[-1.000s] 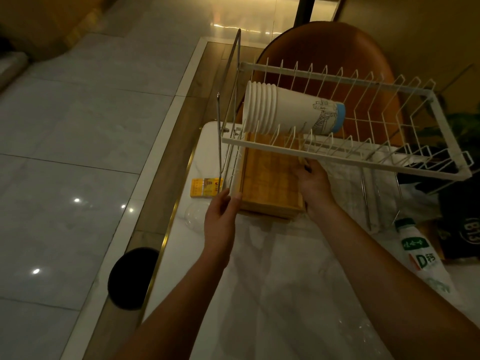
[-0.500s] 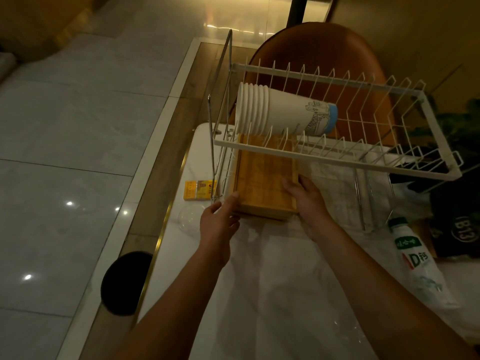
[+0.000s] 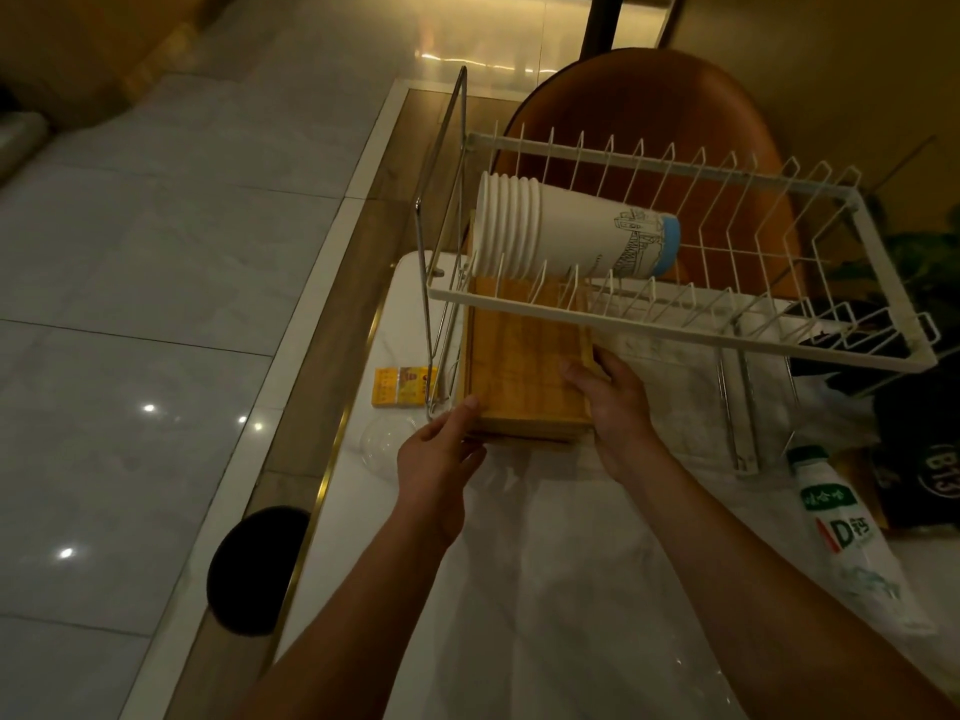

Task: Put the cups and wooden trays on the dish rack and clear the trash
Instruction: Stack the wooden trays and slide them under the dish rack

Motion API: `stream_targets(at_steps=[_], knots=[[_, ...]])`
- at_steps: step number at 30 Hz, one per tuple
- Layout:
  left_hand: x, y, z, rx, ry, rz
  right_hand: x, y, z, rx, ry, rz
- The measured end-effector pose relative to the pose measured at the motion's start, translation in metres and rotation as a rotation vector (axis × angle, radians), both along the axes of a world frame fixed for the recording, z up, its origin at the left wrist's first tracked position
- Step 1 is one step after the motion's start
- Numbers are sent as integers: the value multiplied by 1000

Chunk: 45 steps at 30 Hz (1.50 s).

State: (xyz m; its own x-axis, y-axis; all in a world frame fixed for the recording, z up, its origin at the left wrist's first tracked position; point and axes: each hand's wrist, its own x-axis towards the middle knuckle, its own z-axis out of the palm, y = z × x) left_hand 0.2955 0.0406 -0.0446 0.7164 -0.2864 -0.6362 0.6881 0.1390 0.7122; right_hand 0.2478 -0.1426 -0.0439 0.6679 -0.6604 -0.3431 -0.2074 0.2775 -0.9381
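Your left hand [image 3: 441, 454] and right hand [image 3: 621, 407] grasp the near corners of the wooden trays [image 3: 519, 366] at mid-frame, beneath the dish rack [image 3: 675, 332]. The left fingers seem curled under the edge, though it's dim. The stacked cups [image 3: 566, 236] lie sideways on the rack's upper tier.

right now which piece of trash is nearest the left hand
The clear plastic dome lid, just beside the left hand; the small yellow box lies farther back, the white plastic bottle far right.
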Motion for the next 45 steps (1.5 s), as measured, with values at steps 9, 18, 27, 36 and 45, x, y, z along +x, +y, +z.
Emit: stream_targets(at_steps=[9,18,27,36,45], knots=[[7,-2,1,-48,38,53,4,3,-6,23,7,-19],[16,2,4,-109,79,133,18,12,0,1,39,-16],[17,4,2,-97,101,124,-8,30,6,-198,126,67],[15,8,6,-96,65,123,-11,37,8,-249,141,52],[13,9,10,-87,36,116,-13,41,6,-252,125,42]])
